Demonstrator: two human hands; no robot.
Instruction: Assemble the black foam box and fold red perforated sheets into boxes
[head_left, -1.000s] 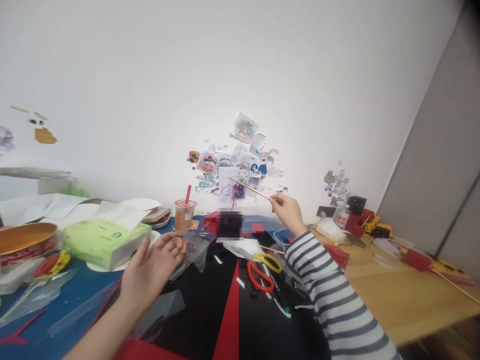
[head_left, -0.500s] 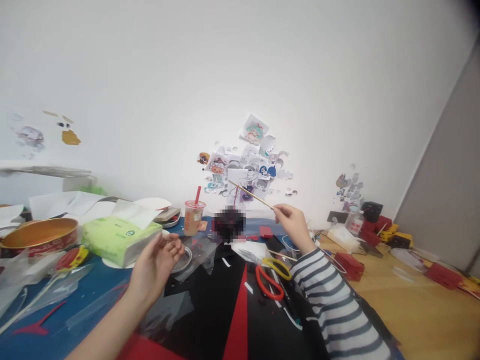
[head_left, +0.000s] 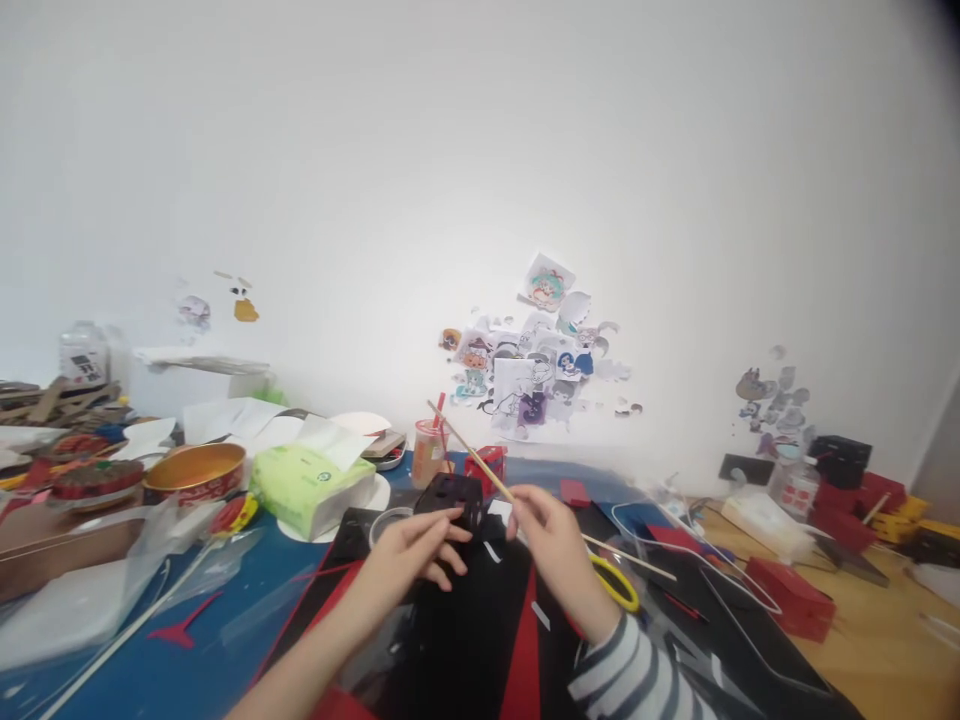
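Observation:
My right hand (head_left: 551, 545) pinches the lower end of a thin wooden stick (head_left: 472, 447), which slants up to the left over the table. Below the stick's upper part is a black box (head_left: 457, 492) with cut-out holes; a red cord seems to run between the two. My left hand (head_left: 420, 550) lies in front of this box with its fingers apart. Its fingertips overlap the box's lower edge, and whether they touch it I cannot tell. Scissors with a yellow handle (head_left: 616, 583) lie partly hidden behind my right wrist.
Behind the black box stand a red box (head_left: 487, 468) and a drink cup (head_left: 429, 455) with a straw. A green tissue pack (head_left: 304, 490) and a gold-lined bowl (head_left: 195, 480) are to the left. Black sheets (head_left: 480, 640) and a white cable (head_left: 731, 575) cover the front and right.
The view has turned left. My right hand has lowered the stick, bringing the hanging black box down. My left hand has come inward, close to the box.

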